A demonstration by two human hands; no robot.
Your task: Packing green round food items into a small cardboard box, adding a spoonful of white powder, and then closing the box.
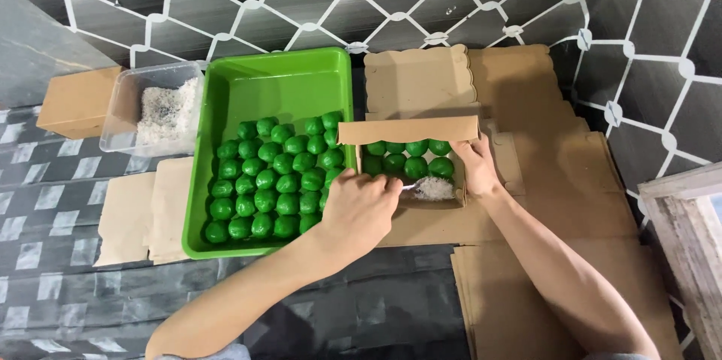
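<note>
A small cardboard box (410,133) holds green balls (416,167) and a heap of white shreds (434,189) — its right wall is steadied by the right hand (476,168), fingers closed on the edge. A spoon (406,188) is gripped by the left hand (361,206) over the shreds. Beside it, touching, a green tray (278,82) is half filled with balls; a clear tub (154,108) of shreds stands left — flat cardboard (541,104) lies right.

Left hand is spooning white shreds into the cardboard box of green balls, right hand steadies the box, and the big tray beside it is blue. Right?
Not quite: the tray is green, not blue, as the head view shows. The rest holds: the left hand spoons white shreds into the cardboard box of green balls, and the right hand steadies it.
</note>
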